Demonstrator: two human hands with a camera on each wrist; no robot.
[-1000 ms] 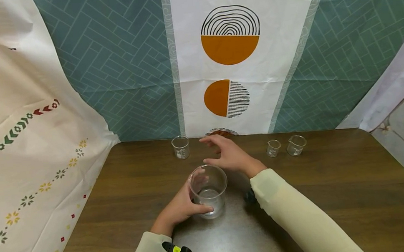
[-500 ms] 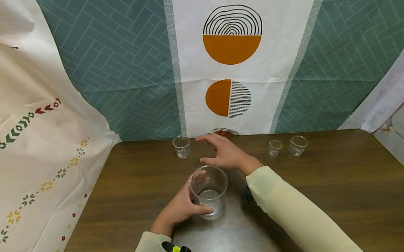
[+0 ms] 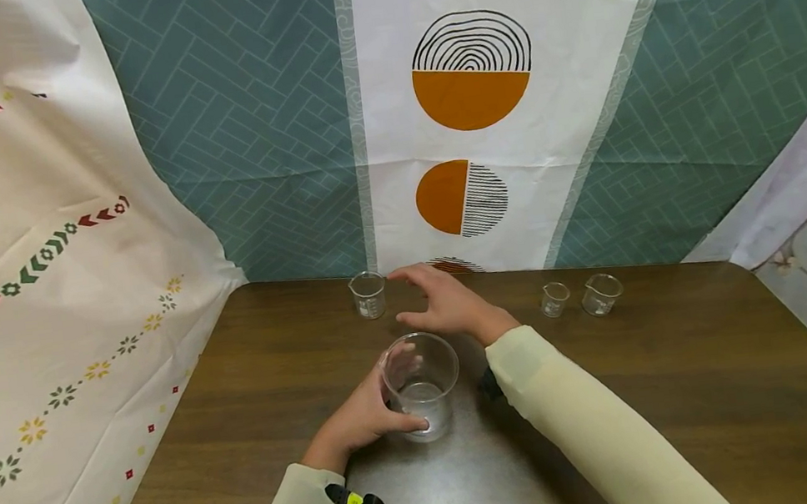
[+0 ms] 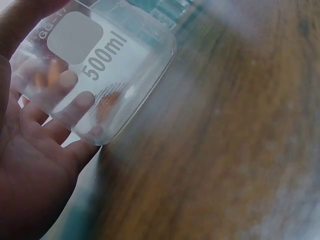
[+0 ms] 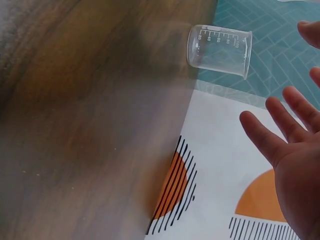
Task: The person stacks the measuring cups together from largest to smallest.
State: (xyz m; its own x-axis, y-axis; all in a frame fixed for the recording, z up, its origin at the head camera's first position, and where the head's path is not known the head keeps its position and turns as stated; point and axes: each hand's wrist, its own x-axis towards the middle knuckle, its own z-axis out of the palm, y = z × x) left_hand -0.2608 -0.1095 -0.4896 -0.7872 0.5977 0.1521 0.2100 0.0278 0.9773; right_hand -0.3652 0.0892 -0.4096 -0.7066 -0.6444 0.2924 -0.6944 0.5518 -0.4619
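"While I check labels, what's the L hand (image 3: 364,412) doing?"

"Gripping the lg. beaker (image 3: 435,387), thumb on the near side, fingers round the far side. It's rim-up over the middle of the table (image 3: 284,384); can't tell if the base touches wood."

"L wrist view reads 500ml. Contents?"

"See-thru right down to the base, w/ fingers showing thru the wall."

"And the R hand (image 3: 448,304)?"

"Fingers spread, thumb apart, palm free. It's beyond the lg. beaker, just beside the grad. beaker (image 3: 369,300) nr the back edge; R wrist view shows a gap btwn them."

"That one's scale tops out at 100, backdrop visible thru it. Others?"

"Two upright, R of the R hand: small beaker (image 3: 555,301), wider beaker (image 3: 602,296) just beside it. Clear glass; contents too small to tell."
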